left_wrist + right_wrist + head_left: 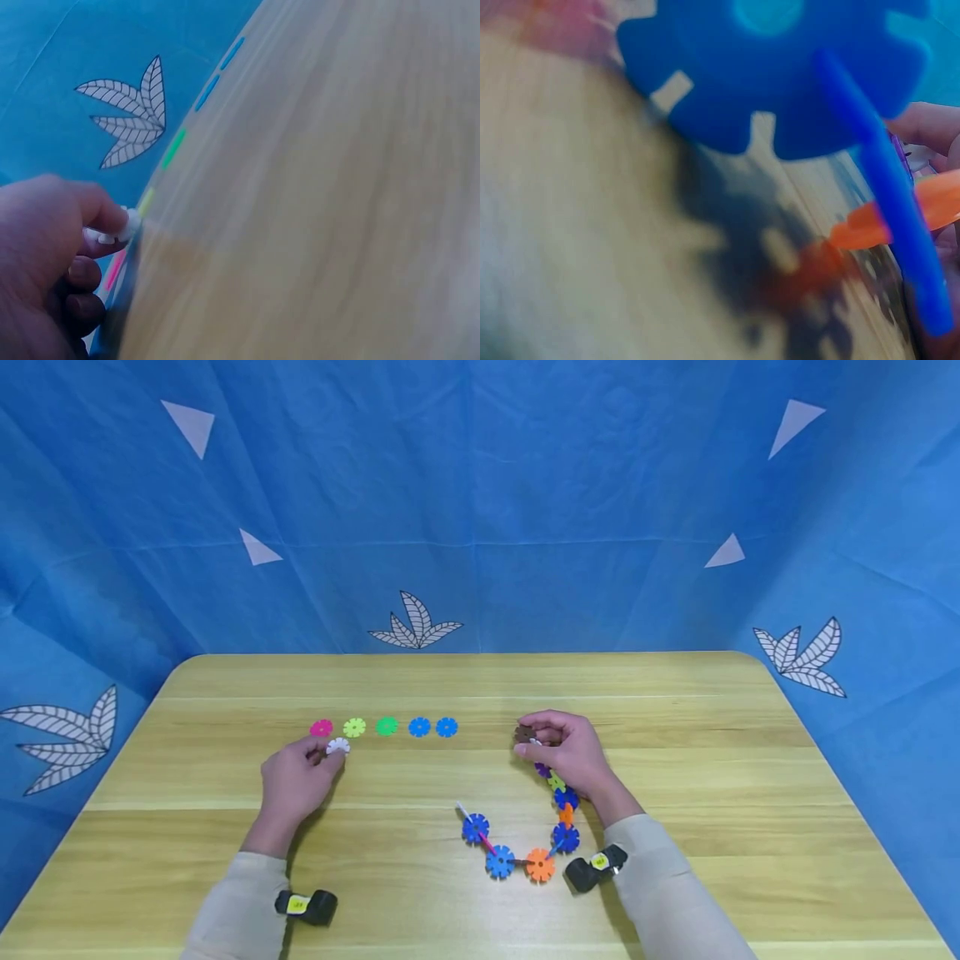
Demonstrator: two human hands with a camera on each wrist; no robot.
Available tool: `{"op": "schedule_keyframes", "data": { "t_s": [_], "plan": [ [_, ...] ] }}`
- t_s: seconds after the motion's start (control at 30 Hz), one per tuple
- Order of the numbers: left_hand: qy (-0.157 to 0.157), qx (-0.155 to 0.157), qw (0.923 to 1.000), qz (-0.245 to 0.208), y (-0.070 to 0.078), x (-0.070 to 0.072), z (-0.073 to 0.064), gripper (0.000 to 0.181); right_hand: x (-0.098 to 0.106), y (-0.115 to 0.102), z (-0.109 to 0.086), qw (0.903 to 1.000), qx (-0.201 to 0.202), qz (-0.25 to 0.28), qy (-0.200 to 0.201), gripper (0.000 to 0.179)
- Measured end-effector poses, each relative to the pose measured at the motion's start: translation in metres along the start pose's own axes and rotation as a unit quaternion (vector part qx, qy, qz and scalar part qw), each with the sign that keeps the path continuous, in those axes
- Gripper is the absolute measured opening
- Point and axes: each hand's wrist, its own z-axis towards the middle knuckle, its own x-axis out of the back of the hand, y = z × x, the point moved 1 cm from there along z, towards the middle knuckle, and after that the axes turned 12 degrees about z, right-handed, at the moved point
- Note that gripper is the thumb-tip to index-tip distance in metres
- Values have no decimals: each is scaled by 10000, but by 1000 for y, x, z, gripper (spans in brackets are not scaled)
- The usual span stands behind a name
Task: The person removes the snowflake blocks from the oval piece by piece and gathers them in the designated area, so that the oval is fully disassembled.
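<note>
Nearest, two pale sleeves (240, 914) reach over the worktop (397, 893), each with a black wrist camera (321, 907). A chain of notched discs (534, 860) curves inside the right forearm, well in from the worktop's right edge. Farther along, the right hand (570, 752) pinches the chain's far end at a brown disc (522, 734) and covers part of it; in its wrist view a blue chain disc (720, 97) blocks much. Toward the left edge, the left hand (300, 777) pinches a white disc (337, 746). Just beyond, magenta (321, 727), yellow-green (355, 727), green (387, 726) and two blue discs (419, 732) line up along the far edge, below a leaf-printed blue cloth (480, 510).
</note>
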Motion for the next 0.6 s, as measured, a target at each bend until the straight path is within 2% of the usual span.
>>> {"op": "schedule_keyframes", "data": {
  "t_s": [0.23, 0.6],
  "plan": [
    [143, 109, 9994, 312, -9, 7, -1, 20, 1, 0, 0, 9999, 24, -97, 37, 36],
    [-1, 553, 9972, 508, -17, 14, -4, 30, 0, 1, 0, 9999, 53, -105, 67, 35]
  ]
}}
